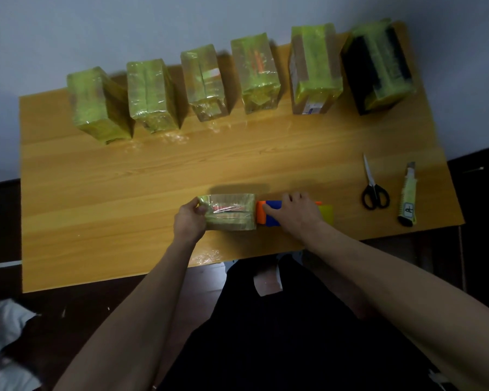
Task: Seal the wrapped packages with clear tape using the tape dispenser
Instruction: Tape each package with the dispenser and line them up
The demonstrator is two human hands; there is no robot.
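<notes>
While your left hand (pixel 189 221) grips the package (pixel 227 211) at 9 o'clock, your right hand (pixel 297 211) clasps the tape dispenser (pixel 268 213) against its 3 o'clock end. Taping looks underway; next, I judge, draw the dispenser steadily across.

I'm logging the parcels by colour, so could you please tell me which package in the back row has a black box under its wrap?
The package at the far right end of the row: black shows between its green bands, while the other five look yellowish or brown.

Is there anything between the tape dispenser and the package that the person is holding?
Nothing visible. The tape dispenser in the right hand already meets the package, which the left hand grips.
</notes>
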